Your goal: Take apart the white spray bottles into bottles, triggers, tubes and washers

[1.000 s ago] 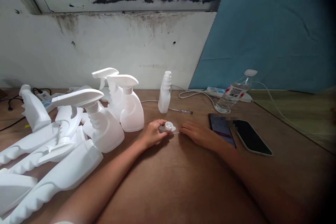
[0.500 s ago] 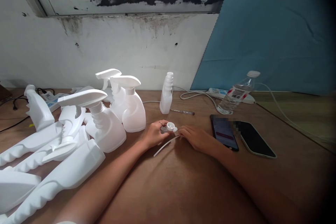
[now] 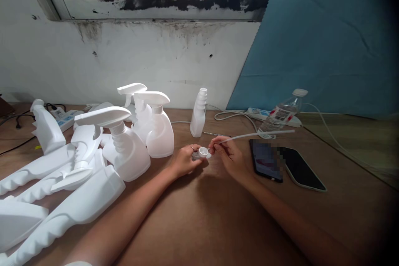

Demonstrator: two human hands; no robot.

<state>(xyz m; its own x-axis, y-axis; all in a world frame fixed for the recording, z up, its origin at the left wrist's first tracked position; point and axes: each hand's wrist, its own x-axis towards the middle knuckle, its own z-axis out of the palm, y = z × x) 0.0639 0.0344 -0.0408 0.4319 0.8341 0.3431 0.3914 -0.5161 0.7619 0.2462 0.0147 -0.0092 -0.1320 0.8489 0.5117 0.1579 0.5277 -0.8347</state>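
My left hand (image 3: 186, 160) is closed round a white spray trigger head (image 3: 203, 151), its round collar facing up toward me. In my right hand (image 3: 229, 156), thumb and fingers pinch a thin white dip tube (image 3: 258, 134) near one end. The long free part of the tube sticks out to the right, past the water bottle's foot. The pinched end is close beside the collar; whether it touches cannot be made out. Behind both hands a slim white bottle (image 3: 198, 114) without a head stands upright.
Several white spray bottles (image 3: 132, 153) stand and lie at the left. Two phones (image 3: 266, 160) lie to the right of my right hand, with a tilted water bottle (image 3: 279, 116) behind. A pen (image 3: 210, 134), cables and power strips (image 3: 67, 120) lie near the wall.
My right hand has lifted the dip tube off the table and turned it, so its free end points right instead of toward me. The left hand keeps the spray head in place.
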